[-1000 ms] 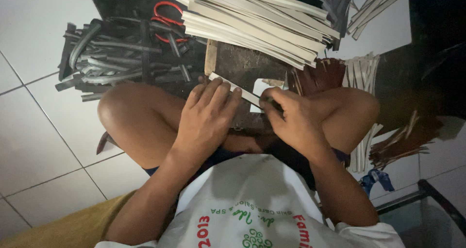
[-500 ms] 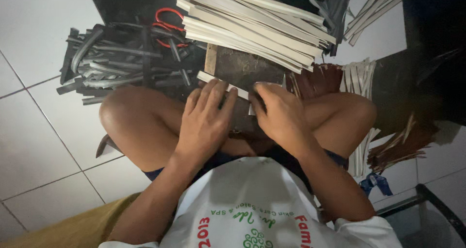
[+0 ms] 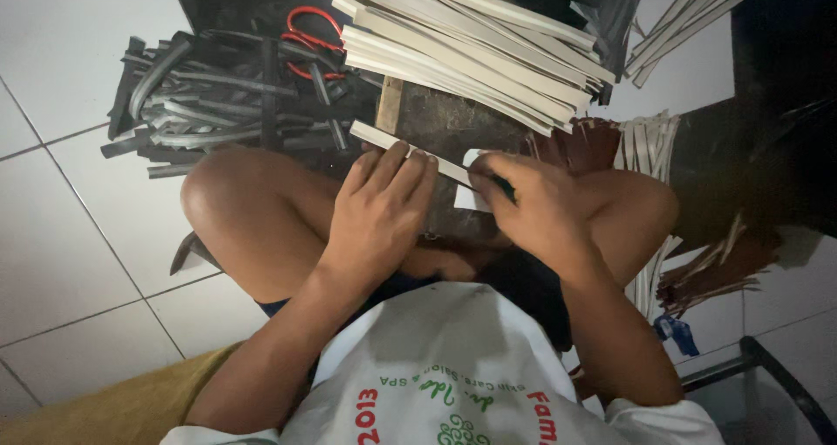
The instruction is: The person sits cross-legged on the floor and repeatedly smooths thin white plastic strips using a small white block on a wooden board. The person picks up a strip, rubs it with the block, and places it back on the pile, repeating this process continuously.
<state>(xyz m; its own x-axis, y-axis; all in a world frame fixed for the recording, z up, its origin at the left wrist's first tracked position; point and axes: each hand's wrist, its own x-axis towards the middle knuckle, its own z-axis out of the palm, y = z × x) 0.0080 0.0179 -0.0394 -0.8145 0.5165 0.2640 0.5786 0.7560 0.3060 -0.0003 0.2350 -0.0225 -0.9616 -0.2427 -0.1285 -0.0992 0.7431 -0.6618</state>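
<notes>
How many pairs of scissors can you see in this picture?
1: red-handled scissors lie at the top, on the heap of dark strips, left of the pale strip stack. Others may be hidden.

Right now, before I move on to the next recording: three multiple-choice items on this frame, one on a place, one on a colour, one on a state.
1. Where do the scissors lie?
A. on the dark strip pile at upper left
B. in the person's lap
C. under the right knee

2. What colour are the scissor handles?
A. blue
B. red
C. yellow

3. How is the pale strip held?
A. lifted in the air
B. leaning on a wall
C. pressed flat on the board under the left hand

Answers: 1 A, they rest on the dark strips; 2 B, the loops are red; 3 C, the fingers lie over it.
</notes>
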